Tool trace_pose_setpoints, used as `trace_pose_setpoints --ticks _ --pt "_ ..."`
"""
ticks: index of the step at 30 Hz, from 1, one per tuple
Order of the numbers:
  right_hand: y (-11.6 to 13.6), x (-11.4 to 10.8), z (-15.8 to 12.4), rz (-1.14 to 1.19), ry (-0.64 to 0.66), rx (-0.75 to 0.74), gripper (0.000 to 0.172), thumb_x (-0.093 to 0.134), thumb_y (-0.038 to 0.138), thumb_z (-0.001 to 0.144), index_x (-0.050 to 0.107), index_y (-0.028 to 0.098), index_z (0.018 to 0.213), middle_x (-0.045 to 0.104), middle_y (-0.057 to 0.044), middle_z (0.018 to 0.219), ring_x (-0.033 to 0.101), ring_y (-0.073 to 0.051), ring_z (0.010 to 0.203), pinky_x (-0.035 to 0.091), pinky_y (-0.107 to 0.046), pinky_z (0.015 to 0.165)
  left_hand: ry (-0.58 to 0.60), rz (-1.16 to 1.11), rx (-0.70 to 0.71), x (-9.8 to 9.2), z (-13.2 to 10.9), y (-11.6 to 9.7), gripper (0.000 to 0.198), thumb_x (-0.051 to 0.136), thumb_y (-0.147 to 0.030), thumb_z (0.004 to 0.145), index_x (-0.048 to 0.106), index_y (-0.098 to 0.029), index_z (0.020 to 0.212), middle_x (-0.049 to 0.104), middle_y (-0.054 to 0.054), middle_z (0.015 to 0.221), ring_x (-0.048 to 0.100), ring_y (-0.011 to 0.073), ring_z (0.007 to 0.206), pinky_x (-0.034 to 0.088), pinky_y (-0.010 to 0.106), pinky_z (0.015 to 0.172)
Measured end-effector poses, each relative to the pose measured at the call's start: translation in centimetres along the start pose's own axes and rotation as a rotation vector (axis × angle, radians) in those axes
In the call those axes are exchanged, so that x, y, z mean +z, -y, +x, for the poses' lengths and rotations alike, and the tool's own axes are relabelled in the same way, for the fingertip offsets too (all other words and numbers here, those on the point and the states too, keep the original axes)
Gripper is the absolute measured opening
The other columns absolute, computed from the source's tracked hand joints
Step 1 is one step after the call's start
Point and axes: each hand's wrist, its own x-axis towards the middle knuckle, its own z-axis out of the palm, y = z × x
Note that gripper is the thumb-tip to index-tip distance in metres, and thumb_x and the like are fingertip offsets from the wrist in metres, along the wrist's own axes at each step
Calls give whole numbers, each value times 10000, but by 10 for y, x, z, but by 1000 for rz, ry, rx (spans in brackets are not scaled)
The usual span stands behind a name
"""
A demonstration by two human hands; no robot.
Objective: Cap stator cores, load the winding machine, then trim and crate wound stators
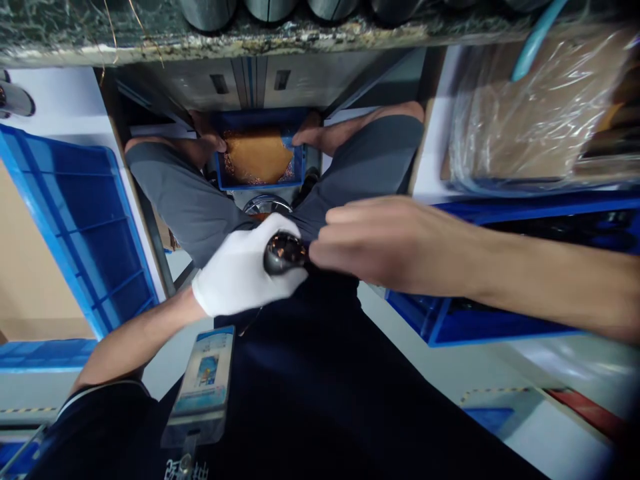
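Observation:
My left hand [240,270], in a white glove, is wrapped round a small dark metal cylinder [284,253] with copper glints at its end. My bare right hand [385,243] comes in from the right, fingers curled together and pinching at the end of that cylinder. Both hands are held over my lap, above my grey shorts and dark apron. Below them, between my feet, lies a small blue tray [299,160] with a brown sheet and copper bits in it.
A large blue crate [80,220] stands at the left. Another blue crate [450,320] with dark parts sits at the right, below a plastic-wrapped bundle [530,113]. A marble-topped bench edge [150,40] with metal cylinders runs across the top. An ID badge [207,370] hangs from my chest.

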Motion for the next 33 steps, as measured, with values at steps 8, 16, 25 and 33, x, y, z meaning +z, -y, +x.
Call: trace_pose_setpoints --ticks 8,16,25,33 --pt "2 -26 6 149 96 248 409 927 597 937 767 249 1080 745 -44 1087 698 -215 945 553 -349 775 -260 38 129 5 -25 19 426 802 -194 935 679 -237 1340 787 129 1329 789 301 1226 651 477 1102" --pt "8 -6 42 -275 89 43 251 617 406 1162 677 236 987 674 -15 864 613 -196 782 433 -329 694 -277 -307 -123 14 -49 34 470 807 -252 985 577 -247 1395 754 100 1338 764 263 1208 631 438 1082" --pt "89 -27 271 -1028 -443 -418 414 836 318 1045 714 183 1417 698 -224 1495 677 -421 1334 604 -545 1051 -522 -1131 -482 26 -98 56 599 678 -540 1063 551 -230 1559 738 134 1437 721 347 1318 509 541 1259" --pt "101 -42 368 -1073 -537 -491 187 677 222 1127 834 216 1026 762 -137 1335 661 -338 1284 521 -581 1153 -826 -734 -558 21 -117 62 549 742 -413 1074 529 -274 1561 644 110 1636 594 306 1586 404 483 1402"
